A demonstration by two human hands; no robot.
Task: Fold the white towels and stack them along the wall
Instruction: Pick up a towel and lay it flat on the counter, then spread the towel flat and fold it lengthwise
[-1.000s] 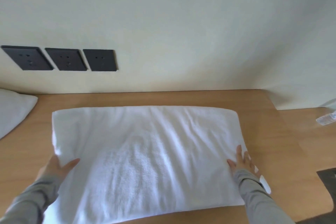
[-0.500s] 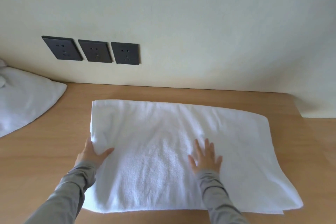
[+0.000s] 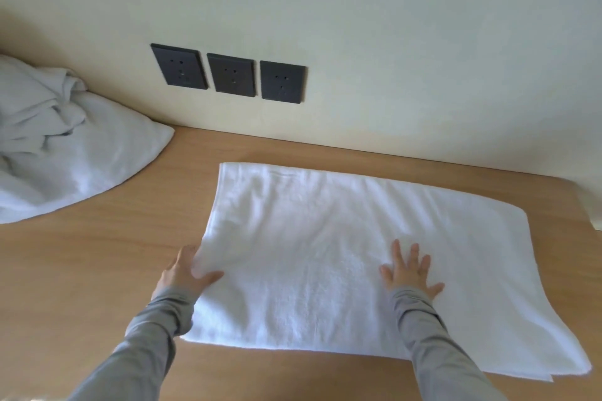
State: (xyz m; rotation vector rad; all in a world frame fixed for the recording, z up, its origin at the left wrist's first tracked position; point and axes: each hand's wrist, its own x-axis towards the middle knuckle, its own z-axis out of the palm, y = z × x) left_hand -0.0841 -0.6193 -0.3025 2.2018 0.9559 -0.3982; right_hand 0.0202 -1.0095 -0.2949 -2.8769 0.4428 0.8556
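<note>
A white towel, folded into a wide rectangle, lies flat on the wooden table a little way out from the wall. My left hand grips the towel's left edge, thumb on top and fingers tucked under the cloth. Farther right, my right hand lies flat on the towel with fingers spread, right of its middle. Both arms wear grey sleeves.
A heap of crumpled white towels sits at the far left against the cream wall. Three dark wall sockets are just above the tabletop. The table's right end lies beyond the towel.
My right hand moved from the towel's right edge to flat on its middle part. The left hand kept hold of the left edge. The view swung left, bringing the towel heap into sight.
</note>
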